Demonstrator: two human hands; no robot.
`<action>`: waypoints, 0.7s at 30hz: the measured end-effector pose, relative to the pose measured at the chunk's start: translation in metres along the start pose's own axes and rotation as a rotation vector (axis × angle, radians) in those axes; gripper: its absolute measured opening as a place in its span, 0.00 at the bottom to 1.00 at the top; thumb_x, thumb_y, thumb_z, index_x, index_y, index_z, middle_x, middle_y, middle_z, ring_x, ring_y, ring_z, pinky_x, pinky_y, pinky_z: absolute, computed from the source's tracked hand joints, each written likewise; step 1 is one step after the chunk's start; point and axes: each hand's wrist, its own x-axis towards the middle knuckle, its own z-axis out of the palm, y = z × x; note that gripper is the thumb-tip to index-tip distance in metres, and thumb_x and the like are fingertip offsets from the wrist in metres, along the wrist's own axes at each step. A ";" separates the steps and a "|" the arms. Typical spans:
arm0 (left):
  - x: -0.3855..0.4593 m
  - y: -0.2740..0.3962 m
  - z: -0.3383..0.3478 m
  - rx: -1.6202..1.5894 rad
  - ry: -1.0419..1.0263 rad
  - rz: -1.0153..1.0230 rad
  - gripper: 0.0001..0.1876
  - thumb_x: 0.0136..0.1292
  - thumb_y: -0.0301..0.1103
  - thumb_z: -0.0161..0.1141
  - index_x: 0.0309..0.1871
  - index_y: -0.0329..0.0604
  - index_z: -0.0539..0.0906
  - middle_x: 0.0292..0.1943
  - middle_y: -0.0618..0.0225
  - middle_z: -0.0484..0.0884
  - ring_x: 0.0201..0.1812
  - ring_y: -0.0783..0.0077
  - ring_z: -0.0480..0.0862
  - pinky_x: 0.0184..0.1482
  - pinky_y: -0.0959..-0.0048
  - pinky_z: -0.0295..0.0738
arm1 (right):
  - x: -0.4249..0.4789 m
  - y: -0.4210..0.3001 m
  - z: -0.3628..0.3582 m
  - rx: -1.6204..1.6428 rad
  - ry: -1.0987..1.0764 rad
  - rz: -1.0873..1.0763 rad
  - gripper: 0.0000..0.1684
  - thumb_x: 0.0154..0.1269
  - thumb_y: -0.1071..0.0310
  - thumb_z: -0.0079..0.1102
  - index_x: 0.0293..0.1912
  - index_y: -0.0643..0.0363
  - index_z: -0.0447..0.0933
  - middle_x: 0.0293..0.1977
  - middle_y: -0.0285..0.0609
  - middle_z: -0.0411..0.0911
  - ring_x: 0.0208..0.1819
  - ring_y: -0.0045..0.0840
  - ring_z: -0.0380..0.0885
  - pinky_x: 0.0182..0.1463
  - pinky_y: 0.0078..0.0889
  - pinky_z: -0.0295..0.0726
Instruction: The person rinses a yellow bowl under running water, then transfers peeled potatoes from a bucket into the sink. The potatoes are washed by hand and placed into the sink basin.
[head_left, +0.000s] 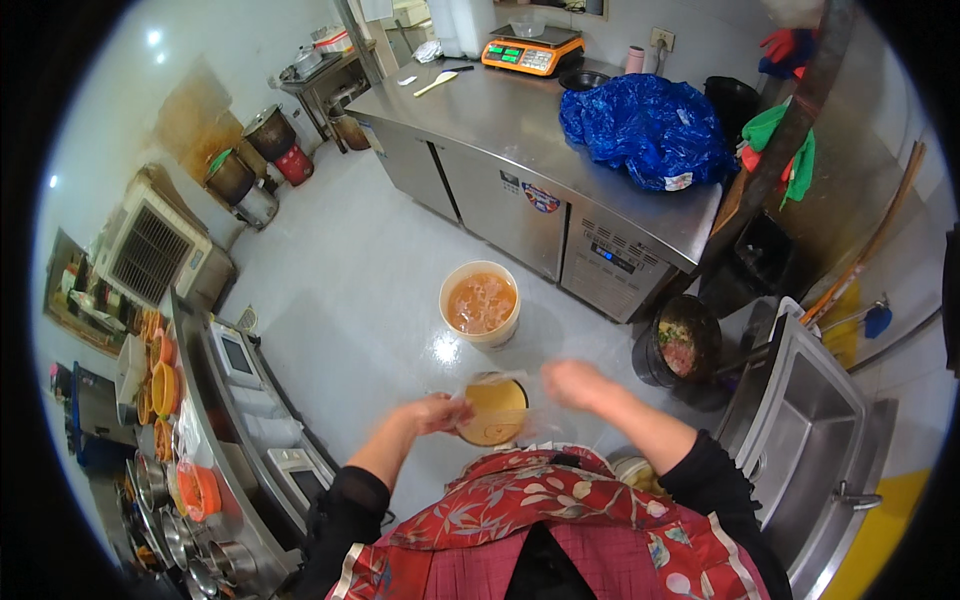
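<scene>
My left hand (437, 414) grips what looks like a thin clear plastic bag (517, 421), blurred by movement. Behind that film shows a round yellow surface (491, 401) with a dark rim; whether it is a stool top or a filled vessel is unclear. To the right, my right hand (576, 384) is raised close to the plastic with its fingers curled, too blurred to show whether it holds the film. On the floor just beyond both hands stands a white bucket (495, 341) of orange-brown liquid with pale pieces in it, touched by neither hand.
A steel counter (480, 120) carries an orange scale (532, 56) and blue plastic bags (645, 127). At right are a black bin (649, 360) with food scraps and a steel sink (806, 409). Along the left runs a worktop (232, 502) with orange bowls (199, 487).
</scene>
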 end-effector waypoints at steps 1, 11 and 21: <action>0.007 0.003 0.008 -0.272 -0.021 0.165 0.26 0.62 0.58 0.49 0.47 0.42 0.77 0.42 0.67 0.80 0.41 0.71 0.78 0.48 0.67 0.71 | 0.001 -0.015 0.009 -0.046 -0.178 -0.027 0.07 0.55 0.69 0.51 0.32 0.62 0.71 0.31 0.56 0.75 0.35 0.47 0.75 0.37 0.45 0.73; -0.032 0.056 0.064 -0.029 -0.382 0.406 0.31 0.59 0.65 0.48 0.49 0.45 0.75 0.32 0.75 0.78 0.21 0.85 0.62 0.23 0.83 0.55 | 0.015 -0.064 -0.042 0.216 0.152 -0.395 0.08 0.60 0.65 0.51 0.35 0.59 0.75 0.47 0.41 0.73 0.47 0.37 0.71 0.49 0.37 0.70; -0.053 0.095 0.109 0.607 0.428 0.800 0.15 0.52 0.37 0.62 0.41 0.38 0.78 0.31 0.57 0.81 0.31 0.64 0.81 0.35 0.66 0.73 | 0.030 -0.041 -0.040 0.513 0.002 -0.032 0.11 0.65 0.62 0.47 0.39 0.61 0.68 0.30 0.42 0.76 0.27 0.24 0.75 0.32 0.27 0.74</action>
